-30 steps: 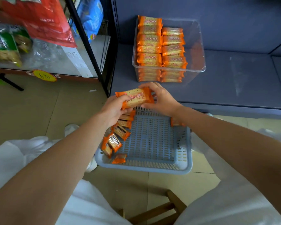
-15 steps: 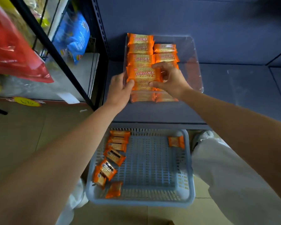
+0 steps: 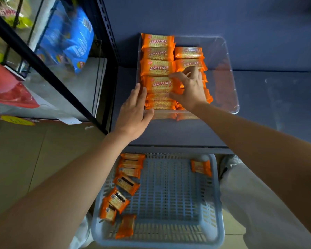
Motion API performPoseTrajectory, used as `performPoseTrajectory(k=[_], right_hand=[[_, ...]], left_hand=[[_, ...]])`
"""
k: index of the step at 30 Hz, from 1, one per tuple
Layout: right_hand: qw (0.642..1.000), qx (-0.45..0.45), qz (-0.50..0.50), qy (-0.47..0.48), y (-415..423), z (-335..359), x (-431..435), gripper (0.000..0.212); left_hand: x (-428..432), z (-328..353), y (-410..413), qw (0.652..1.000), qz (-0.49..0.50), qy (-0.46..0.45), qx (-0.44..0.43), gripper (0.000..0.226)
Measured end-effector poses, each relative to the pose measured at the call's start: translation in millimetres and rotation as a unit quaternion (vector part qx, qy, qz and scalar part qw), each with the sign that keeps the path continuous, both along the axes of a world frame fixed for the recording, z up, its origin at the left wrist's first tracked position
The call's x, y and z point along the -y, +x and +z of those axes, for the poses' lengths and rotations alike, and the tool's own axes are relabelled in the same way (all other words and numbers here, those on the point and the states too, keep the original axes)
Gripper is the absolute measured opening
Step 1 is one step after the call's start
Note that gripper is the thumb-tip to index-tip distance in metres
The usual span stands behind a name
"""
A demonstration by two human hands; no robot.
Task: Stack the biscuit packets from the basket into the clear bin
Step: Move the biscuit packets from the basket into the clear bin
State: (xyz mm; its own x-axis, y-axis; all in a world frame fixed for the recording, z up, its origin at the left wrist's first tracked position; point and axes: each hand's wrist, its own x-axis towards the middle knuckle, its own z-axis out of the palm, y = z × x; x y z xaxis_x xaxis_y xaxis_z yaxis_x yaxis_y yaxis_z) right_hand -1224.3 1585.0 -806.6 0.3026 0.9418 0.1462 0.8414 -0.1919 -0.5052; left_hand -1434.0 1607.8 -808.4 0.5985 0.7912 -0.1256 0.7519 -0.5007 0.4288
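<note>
The clear bin [image 3: 229, 56] stands on a dark blue shelf and holds two stacks of orange biscuit packets in its left half. My right hand [image 3: 190, 88] reaches into the bin and pinches the right end of the top front biscuit packet [image 3: 159, 85] between index finger and thumb. With straight fingers, my left hand [image 3: 135, 108] rests flat against the bin's front left corner, beside that packet's left end. Below the shelf sits the blue-grey basket [image 3: 171, 193], with several loose packets [image 3: 127, 184] along its left side and one packet [image 3: 200, 168] at its far right.
The bin's right half holds no packets. The shelf [image 3: 269, 105] stretches to the right of the bin. A black metal rack [image 3: 48, 69] on the left carries a blue snack bag [image 3: 70, 38] and a red bag [image 3: 5, 90]. White-clad knees flank the basket.
Both hands carried the packet from above the basket up into the bin and set it on the left front stack. My left hand has let go and now lies flat at the bin's corner.
</note>
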Motion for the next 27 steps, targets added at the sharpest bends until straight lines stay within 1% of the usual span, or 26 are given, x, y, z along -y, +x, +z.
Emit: performPoseTrajectory(k=[3, 7, 9, 11, 14, 16, 17, 19, 22, 24, 26, 27], right_hand=[[1.0, -0.002, -0.003, -0.016, -2, 3, -1, 0.058], [0.999, 0.001, 0.003, -0.035, -3, 10, 6, 0.067], [0.999, -0.006, 0.002, -0.033, -5, 14, 11, 0.066], [1.0, -0.022, 0.007, 0.006, -11, 20, 18, 0.058], [0.991, -0.078, 0.05, 0.095, -32, 32, 32, 0.03], [0.982, -0.128, 0.087, 0.11, -58, 43, 46, 0.013], [0.977, -0.155, 0.106, 0.103, -72, 45, 54, 0.011], [0.97, -0.189, 0.137, 0.073, -101, 40, 71, 0.013], [0.964, -0.217, 0.155, 0.0, -136, 7, 96, 0.015], [0.959, -0.223, 0.159, -0.074, -152, -28, 112, 0.014], [0.946, -0.228, 0.163, -0.165, -166, -67, 126, 0.011], [0.935, -0.237, 0.159, -0.212, -172, -84, 133, 0.013]], left_hand=[[1, 2, 0, 1.0, -0.003, -0.004, -0.002, 0.071], [3, 10, -2, 1.0, -0.013, 0.001, -0.007, 0.07], [5, 15, -4, 1.0, -0.014, 0.005, -0.006, 0.068], [10, 21, -7, 1.0, -0.008, 0.017, 0.014, 0.063], [20, 28, -19, 0.995, -0.003, 0.079, 0.058, 0.049], [30, 27, -34, 0.989, -0.001, 0.13, 0.072, 0.04], [37, 23, -43, 0.987, 0.003, 0.145, 0.07, 0.036], [51, 12, -65, 0.986, 0.011, 0.156, 0.059, 0.034], [75, -16, -102, 0.991, 0.015, 0.131, 0.037, 0.033], [92, -37, -127, 0.997, 0.027, 0.07, 0.021, 0.036], [108, -58, -151, 0.999, 0.031, 0.0, -0.014, 0.049], [116, -70, -162, 0.999, 0.024, -0.022, -0.037, 0.057]])
